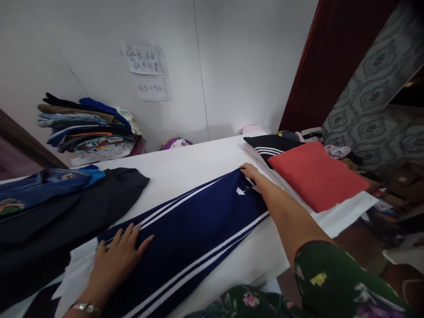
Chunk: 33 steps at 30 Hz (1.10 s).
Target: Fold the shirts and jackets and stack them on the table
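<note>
A navy garment point(198, 221) with paired white stripes along both long sides lies slantwise across the white table. A small white tag and what looks like a zip pull show near its far right end. My left hand point(121, 254) rests flat on the near left part, fingers spread over the striped edge. My right hand point(249, 171) is at the far corner, its fingers closed on the cloth edge. White cloth or paper point(74, 265) sticks out beneath the garment beside my left wrist.
Dark trousers-like cloth point(82, 207) and blue denim point(43, 185) lie at left. Behind them rises a stack of folded clothes point(89, 132). At right, a folded red cloth point(314, 176) overlaps a black striped one point(271, 143). Handwritten signs point(145, 59) hang on the wall.
</note>
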Each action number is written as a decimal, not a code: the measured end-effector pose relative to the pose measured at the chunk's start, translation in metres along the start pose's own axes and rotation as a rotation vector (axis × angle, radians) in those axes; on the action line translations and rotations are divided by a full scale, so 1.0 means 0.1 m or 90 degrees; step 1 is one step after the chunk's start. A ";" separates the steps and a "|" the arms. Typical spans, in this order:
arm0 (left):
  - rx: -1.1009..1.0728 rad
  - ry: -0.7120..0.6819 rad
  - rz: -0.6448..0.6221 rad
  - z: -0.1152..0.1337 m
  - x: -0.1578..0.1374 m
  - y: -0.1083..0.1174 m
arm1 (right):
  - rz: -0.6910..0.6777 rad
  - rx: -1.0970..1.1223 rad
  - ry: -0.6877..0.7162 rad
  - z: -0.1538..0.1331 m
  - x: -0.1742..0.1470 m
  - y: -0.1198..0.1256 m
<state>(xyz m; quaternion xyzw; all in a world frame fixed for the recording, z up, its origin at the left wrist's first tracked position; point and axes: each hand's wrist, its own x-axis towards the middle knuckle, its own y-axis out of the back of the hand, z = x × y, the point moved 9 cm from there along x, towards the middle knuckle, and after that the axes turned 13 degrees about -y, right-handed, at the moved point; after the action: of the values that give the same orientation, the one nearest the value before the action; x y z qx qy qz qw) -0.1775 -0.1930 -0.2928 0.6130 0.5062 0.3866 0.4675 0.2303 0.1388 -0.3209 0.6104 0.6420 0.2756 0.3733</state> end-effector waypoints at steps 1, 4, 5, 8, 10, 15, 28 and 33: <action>0.035 -0.007 -0.051 -0.01 -0.02 -0.06 | 0.009 0.012 -0.003 0.03 0.00 0.01; 0.139 -0.024 -0.130 -0.01 -0.06 -0.18 | 0.044 0.067 -0.002 0.09 0.00 0.10; 0.154 -0.026 -0.131 0.00 -0.05 -0.19 | 0.063 0.089 -0.002 0.12 -0.02 0.16; 0.180 -0.037 -0.111 0.04 -0.04 -0.17 | 0.131 0.132 -0.008 0.27 -0.14 0.39; 0.187 -0.044 -0.093 0.07 -0.03 -0.14 | 0.155 0.128 -0.008 0.38 -0.29 0.49; 0.167 -0.023 -0.108 0.08 0.00 -0.10 | 0.110 0.034 0.065 0.31 -0.72 0.35; 0.157 -0.008 -0.102 0.08 -0.02 -0.08 | 0.067 -0.157 0.127 -0.09 -1.05 -0.17; 0.125 -0.018 -0.067 0.04 -0.01 -0.15 | 0.055 -0.103 0.135 0.01 -1.21 0.00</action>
<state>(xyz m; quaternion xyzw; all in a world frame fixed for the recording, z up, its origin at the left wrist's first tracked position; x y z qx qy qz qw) -0.1772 -0.1940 -0.3083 0.6339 0.5667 0.3014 0.4316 0.2278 0.0191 -0.3044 0.5730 0.6264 0.4054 0.3391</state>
